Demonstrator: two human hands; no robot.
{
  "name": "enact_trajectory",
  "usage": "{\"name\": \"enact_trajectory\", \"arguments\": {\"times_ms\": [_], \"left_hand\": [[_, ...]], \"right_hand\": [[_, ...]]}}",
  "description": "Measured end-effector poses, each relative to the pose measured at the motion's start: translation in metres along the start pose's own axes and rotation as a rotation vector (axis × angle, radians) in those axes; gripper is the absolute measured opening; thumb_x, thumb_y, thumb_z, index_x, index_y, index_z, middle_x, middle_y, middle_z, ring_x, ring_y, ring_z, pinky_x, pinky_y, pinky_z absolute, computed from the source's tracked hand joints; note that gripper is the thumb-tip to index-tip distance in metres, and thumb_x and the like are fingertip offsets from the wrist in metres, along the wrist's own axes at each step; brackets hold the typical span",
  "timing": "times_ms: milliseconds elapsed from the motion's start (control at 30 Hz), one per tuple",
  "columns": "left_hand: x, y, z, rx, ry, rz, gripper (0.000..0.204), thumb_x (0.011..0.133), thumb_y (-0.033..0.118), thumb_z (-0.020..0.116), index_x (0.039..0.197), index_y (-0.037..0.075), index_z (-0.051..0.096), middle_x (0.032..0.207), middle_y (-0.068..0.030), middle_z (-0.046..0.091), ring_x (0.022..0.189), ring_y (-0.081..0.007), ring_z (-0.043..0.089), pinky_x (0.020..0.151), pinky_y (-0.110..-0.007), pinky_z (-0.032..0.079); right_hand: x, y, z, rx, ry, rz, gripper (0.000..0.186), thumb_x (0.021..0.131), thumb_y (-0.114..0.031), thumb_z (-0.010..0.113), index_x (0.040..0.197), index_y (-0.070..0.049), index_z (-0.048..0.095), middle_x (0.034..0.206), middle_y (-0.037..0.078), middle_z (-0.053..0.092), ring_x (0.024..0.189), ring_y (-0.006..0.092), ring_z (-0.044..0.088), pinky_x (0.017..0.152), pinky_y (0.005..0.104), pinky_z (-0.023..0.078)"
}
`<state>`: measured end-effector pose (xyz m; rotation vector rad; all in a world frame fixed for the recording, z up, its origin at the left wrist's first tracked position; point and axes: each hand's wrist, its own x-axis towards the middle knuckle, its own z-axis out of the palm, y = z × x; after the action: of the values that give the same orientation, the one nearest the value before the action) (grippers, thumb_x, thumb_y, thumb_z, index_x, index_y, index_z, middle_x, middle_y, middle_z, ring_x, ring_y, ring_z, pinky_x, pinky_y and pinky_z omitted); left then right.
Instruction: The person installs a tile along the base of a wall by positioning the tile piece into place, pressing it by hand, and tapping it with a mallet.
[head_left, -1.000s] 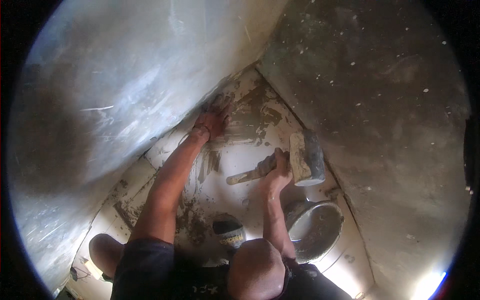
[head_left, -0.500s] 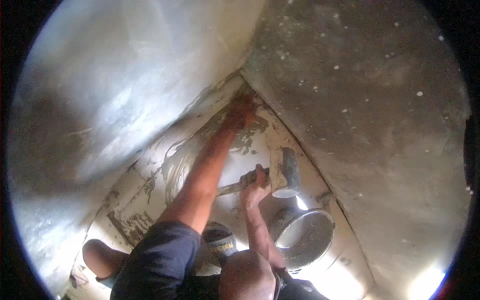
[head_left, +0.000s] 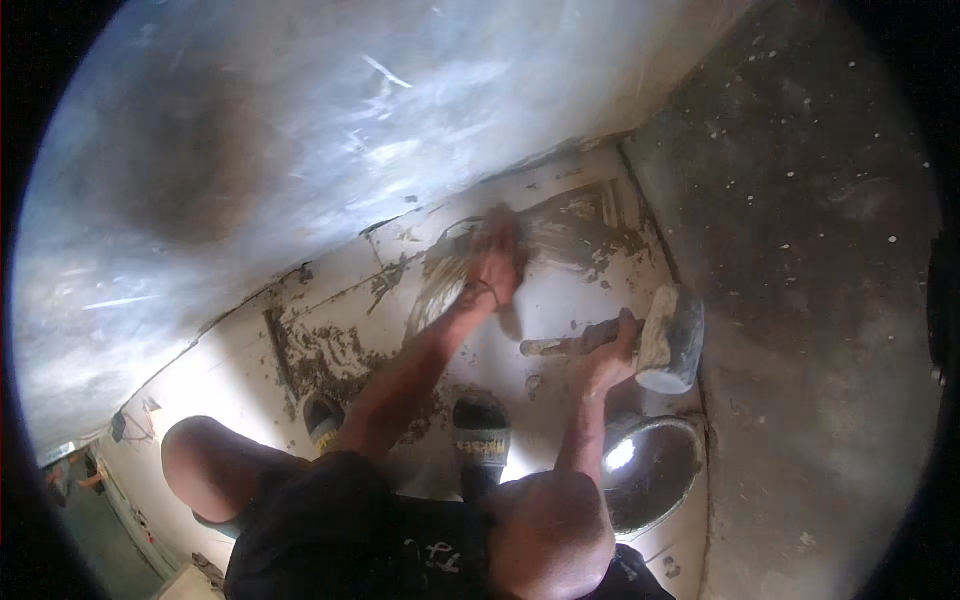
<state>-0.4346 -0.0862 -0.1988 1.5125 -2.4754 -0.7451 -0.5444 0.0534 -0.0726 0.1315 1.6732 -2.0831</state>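
My left hand point(head_left: 497, 262) is stretched out over grey wet mortar point(head_left: 570, 228) smeared across a pale floor tile point(head_left: 550, 285). Its fingers look extended and flat, though motion blurs them, and I see no tool in it. To the right, my right hand point(head_left: 612, 362) is wrapped round the handle of a mallet point(head_left: 672, 345). The mallet's thick, mortar-stained head points up beside the right wall, and its handle sticks out to the left of my fist.
A round bucket point(head_left: 690, 475) stands beside my right forearm, against the right wall point(head_left: 800, 330). The left wall point(head_left: 270, 170) meets it in the far corner. Dark mortar patches point(head_left: 320, 355) mark the floor near my sandals point(head_left: 482, 440). Another person's arm point(head_left: 92, 480) shows at far left.
My left hand has drawn back from the far corner along the smeared tile. The view has swung left, bringing both sandals into sight. My right hand keeps hold of the mallet.
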Motion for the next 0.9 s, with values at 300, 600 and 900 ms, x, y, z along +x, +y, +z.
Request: {"name": "enact_trajectory", "arguments": {"times_ms": [300,600,900], "left_hand": [[-0.088,-0.117,-0.013,0.24,0.199,-0.054,0.077,0.105,0.047,0.045,0.158,-0.006,0.026,0.167,-0.0212,0.021,0.155,-0.0369,0.019,0.127,-0.051,0.015],[-0.099,-0.144,-0.035,0.2,0.191,-0.407,0.078,0.106,0.05,0.036,0.16,-0.005,0.021,0.17,-0.0194,0.014,0.157,-0.0351,0.013,0.128,-0.049,0.007],[-0.086,-0.155,-0.04,0.227,0.221,-0.321,0.078,0.106,0.05,0.037,0.16,-0.003,0.022,0.169,-0.0194,0.019,0.157,-0.0347,0.016,0.128,-0.05,0.01]], "right_hand": [[-0.027,0.0,0.005,-0.231,-0.057,-0.012,0.022,0.091,-0.006,0.068,0.112,0.0,0.063,0.105,0.006,0.061,0.092,0.0171,0.058,0.077,0.0339,0.05],[-0.041,0.009,-0.033,-0.269,-0.109,0.026,0.047,0.09,-0.006,0.07,0.134,0.002,0.055,0.127,0.01,0.061,0.109,0.0225,0.06,0.095,0.038,0.05],[-0.037,0.031,-0.049,-0.223,-0.086,-0.07,0.012,0.091,-0.006,0.066,0.101,-0.006,0.059,0.08,0.002,0.057,0.066,0.0159,0.056,0.056,0.0323,0.047]]}}
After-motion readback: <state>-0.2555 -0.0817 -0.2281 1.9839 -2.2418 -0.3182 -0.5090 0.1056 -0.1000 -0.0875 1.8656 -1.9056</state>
